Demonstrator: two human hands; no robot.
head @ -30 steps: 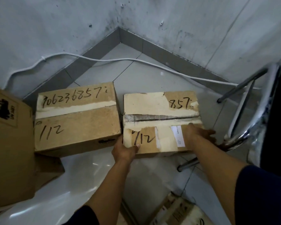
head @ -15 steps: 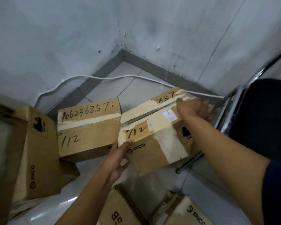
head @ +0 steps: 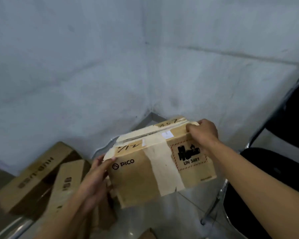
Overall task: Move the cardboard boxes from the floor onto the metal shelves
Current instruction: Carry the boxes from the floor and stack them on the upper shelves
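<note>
1. The cardboard box is up off the floor, held in the air in front of the wall corner and tilted so its printed front face points at the camera.
2. The left hand presses against the near left corner with its fingers mostly straight, thumb up by the top edge. It looks more like propping than a real grab.
3. The right hand is curled over the far right top corner, fingers wrapped round the edge.
4. My guess is it's pretty light, since two hands at opposite corners carry it without any sag. The cardboard looks stiff and the wide tape keeps the flaps shut.
5. There's a battery warning label on the front, so probably don't drop it.
6. I'd slide the left palm underneath before carrying it anywhere.
7. The other boxes sit lower left, and a black chair is on the right. No shelves in view.
</note>
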